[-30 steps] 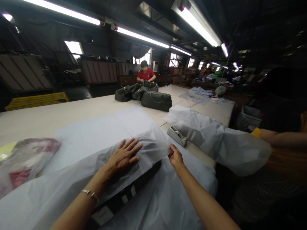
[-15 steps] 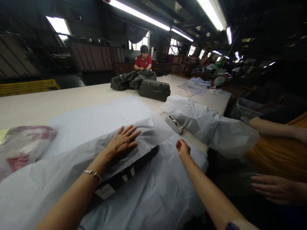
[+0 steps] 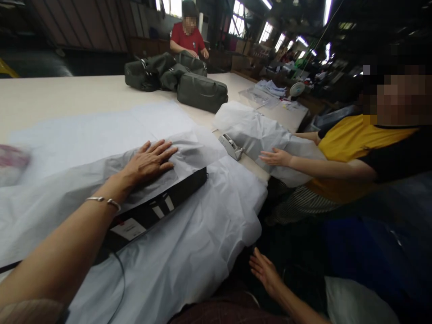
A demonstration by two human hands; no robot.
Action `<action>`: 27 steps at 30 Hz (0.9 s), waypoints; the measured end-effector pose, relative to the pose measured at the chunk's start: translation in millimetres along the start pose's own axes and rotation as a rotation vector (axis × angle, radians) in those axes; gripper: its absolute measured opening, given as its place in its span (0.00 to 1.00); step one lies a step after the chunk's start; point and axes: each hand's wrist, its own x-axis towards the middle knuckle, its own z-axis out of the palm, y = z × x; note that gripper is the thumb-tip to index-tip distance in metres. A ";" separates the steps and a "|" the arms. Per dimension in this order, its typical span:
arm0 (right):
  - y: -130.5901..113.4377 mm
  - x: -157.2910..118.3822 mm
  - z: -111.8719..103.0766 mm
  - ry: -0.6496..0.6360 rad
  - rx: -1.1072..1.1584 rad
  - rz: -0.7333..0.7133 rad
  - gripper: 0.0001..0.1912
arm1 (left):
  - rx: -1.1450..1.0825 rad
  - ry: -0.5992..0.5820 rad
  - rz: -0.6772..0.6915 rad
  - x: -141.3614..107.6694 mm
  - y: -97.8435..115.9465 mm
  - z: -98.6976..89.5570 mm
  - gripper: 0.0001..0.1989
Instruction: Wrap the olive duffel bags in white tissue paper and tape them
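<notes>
My left hand [image 3: 148, 163] lies flat with fingers spread on a thin, whitish translucent sheet [image 3: 232, 198]. Under that palm the sheet covers part of a dark flat item [image 3: 182, 191], whose near edge shows two pale strips and a white label [image 3: 128, 228]. What kind of item it is, I cannot tell. My right hand [image 3: 266, 272] is off the table's near side, below the sheet's hanging edge, with fingers stretched out and nothing in them. A grey tape dispenser [image 3: 231, 146] stands beyond the sheet's right end.
At the right, a co-worker in yellow and black [image 3: 351, 139] handles another whitish wrapped bundle [image 3: 249, 126]. Across the table, a person in red [image 3: 187, 38] stands behind several dark green bags [image 3: 202, 91]. A small fan [image 3: 297, 89] is at the back right.
My right hand has moved down and away from the sheet, its fingers now straightened. My left hand stays pressed on the sheet. The view has turned down and right, showing more of the co-worker.
</notes>
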 end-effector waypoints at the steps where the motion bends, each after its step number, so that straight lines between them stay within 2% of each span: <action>1: 15.9 -2.8 -1.8 -0.063 -0.002 0.095 0.38 | 0.000 0.008 0.004 0.3 -1.0 1.7 0.29; 4: 48.3 -8.7 9.1 -0.268 0.020 0.250 0.41 | 0.001 0.006 0.005 1.1 -2.6 4.6 0.29; 6: 59.4 -10.0 22.4 -0.419 0.034 0.285 0.43 | 0.004 -0.011 0.003 1.6 -2.1 4.1 0.29; 8: 65.2 -10.0 34.6 -0.506 0.067 0.307 0.41 | 0.009 -0.026 0.000 1.9 -0.4 2.6 0.29; 11: 67.8 -12.0 44.5 -0.514 0.167 0.330 0.35 | 0.020 -0.031 -0.012 2.3 2.6 0.5 0.30; 14: 64.6 -20.8 43.2 -0.555 0.272 0.355 0.27 | 0.028 -0.037 -0.023 2.3 4.8 -0.9 0.30; 20: 52.1 -40.3 35.3 -0.715 0.362 0.405 0.25 | 0.009 -0.046 -0.019 2.5 6.5 -3.4 0.30; 23: 48.6 -42.3 40.8 -0.715 0.350 0.395 0.25 | -0.011 -0.036 -0.026 3.3 5.4 -1.7 0.29; 27: 43.4 -50.5 50.2 -0.641 0.311 0.364 0.26 | -0.004 -0.054 -0.047 4.0 3.8 0.9 0.30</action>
